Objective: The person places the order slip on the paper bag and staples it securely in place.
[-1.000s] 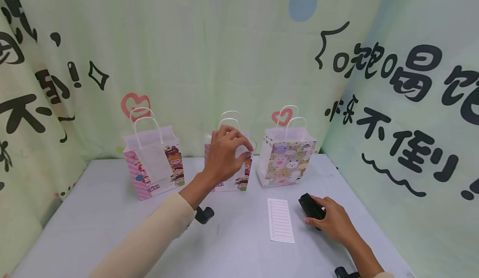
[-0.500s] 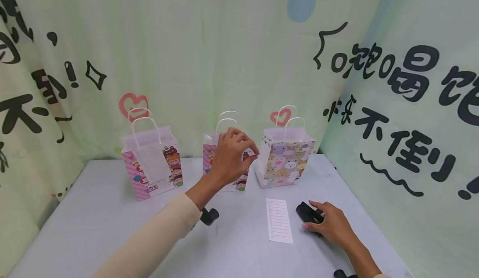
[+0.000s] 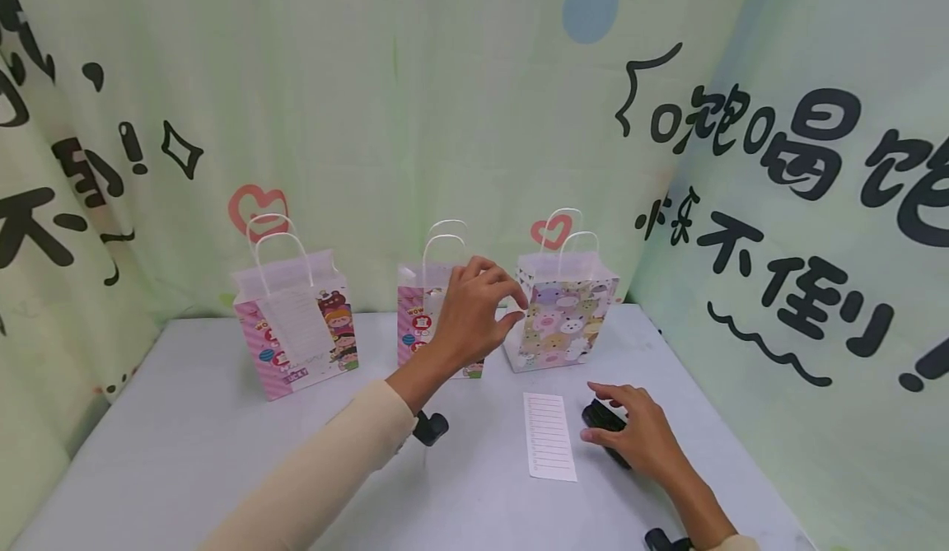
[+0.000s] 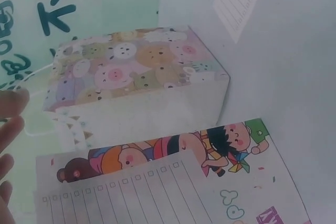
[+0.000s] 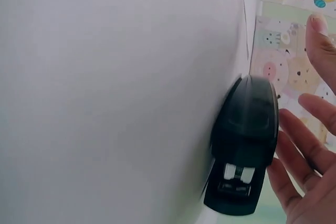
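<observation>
My right hand (image 3: 643,431) is spread loosely around a black stapler (image 3: 606,421) lying on the table. In the right wrist view, thumb and fingers stand apart beside the stapler (image 5: 244,129). My left hand (image 3: 478,312) hovers in front of the middle paper bag (image 3: 417,333), hiding part of it. Its thumb and index finger are apart with nothing between them. A lined paper slip (image 4: 121,192) lies against that bag's front in the left wrist view. To the right stands an animal-print paper bag (image 3: 567,320). A loose lined slip (image 3: 549,437) lies left of the stapler.
At the left stands a pink paper bag (image 3: 296,329) with a lined slip (image 3: 300,324) on its front. All the bags have upright white handles. A printed curtain (image 3: 356,123) hangs behind the white table (image 3: 222,452).
My right hand has loosened from the stapler, which now lies on the table. My left hand has moved right, away from the middle bag and toward the animal-print bag.
</observation>
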`<state>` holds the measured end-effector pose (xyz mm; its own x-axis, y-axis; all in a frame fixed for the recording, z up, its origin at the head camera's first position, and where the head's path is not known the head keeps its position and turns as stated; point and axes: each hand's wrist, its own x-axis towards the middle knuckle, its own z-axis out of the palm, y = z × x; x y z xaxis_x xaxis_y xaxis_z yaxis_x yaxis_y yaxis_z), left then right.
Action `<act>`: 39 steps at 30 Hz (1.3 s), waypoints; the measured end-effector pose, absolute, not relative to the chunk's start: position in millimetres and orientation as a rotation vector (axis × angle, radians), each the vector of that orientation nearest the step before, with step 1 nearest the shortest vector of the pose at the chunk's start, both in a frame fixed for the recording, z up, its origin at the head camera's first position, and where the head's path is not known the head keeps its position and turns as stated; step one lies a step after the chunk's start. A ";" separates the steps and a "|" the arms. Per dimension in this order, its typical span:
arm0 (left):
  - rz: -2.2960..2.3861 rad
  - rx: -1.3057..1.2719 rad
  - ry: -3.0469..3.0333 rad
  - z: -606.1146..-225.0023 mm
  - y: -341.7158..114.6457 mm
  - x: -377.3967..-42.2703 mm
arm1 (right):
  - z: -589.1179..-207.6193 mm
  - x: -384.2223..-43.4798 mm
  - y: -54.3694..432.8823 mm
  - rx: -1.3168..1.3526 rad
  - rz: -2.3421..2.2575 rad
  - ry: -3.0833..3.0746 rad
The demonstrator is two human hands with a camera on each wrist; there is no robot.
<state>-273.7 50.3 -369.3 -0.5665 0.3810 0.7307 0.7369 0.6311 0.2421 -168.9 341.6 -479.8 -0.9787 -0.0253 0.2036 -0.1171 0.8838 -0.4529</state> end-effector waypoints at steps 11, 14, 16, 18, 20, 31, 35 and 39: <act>-0.648 -0.881 -2.241 -368.6 70.4 -280.6 | -479.1 -176.6 322.0 0.143 0.801 -2.937; -0.653 -0.890 -2.239 -367.8 74.3 -282.1 | -478.8 -178.4 317.2 0.147 0.797 -2.957; -0.656 -0.892 -2.243 -367.7 76.4 -283.0 | -478.6 -179.4 314.6 0.155 0.792 -2.970; -0.657 -0.894 -2.251 -367.7 78.1 -283.7 | -478.4 -180.4 312.5 0.158 0.782 -2.985; -0.661 -0.893 -2.258 -368.0 79.5 -284.3 | -478.6 -181.5 310.6 0.164 0.758 -2.999; -0.647 -0.923 -2.296 -367.7 86.8 -289.9 | -485.3 -185.5 298.2 0.155 0.600 -3.078; -0.638 -0.930 -2.308 -367.3 90.3 -292.0 | -484.0 -184.2 295.2 0.186 0.593 -3.070; -0.626 -0.925 -2.313 -366.6 93.4 -293.4 | -484.2 -184.4 293.3 0.204 0.640 -3.058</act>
<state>-293.4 93.4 -366.6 -0.6014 0.4645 0.6501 0.7291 0.6519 0.2086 -184.4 293.3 -484.2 -0.9915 -0.1251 0.0369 -0.1294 0.9080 -0.3986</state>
